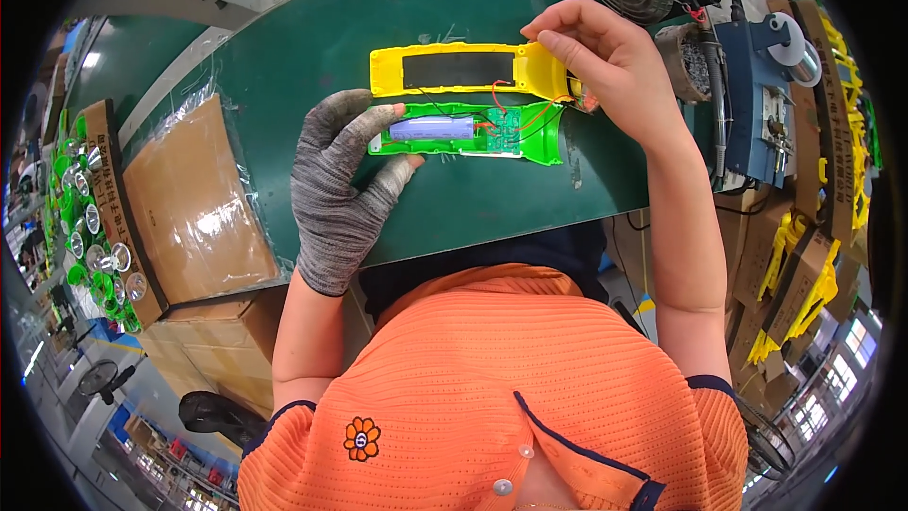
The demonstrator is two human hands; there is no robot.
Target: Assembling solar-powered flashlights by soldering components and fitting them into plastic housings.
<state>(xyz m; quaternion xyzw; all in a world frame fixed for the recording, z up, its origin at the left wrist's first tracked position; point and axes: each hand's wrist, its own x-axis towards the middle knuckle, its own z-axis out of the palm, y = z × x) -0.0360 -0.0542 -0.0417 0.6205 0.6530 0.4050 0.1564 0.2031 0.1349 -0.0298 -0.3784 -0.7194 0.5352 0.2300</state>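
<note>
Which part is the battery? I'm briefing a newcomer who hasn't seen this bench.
Start at the green table and find the two long plastic shells lying side by side. The battery sits in the green shell, the one nearer the person, by the fingers of the gloved left hand. It is a pale lilac cylinder; the yellow shell holds only a dark panel.

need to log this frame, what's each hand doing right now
Left hand: gloved, open, fingers resting on the green plastic housing half.
Right hand: bare, pinching the end of the yellow plastic housing half.
</note>
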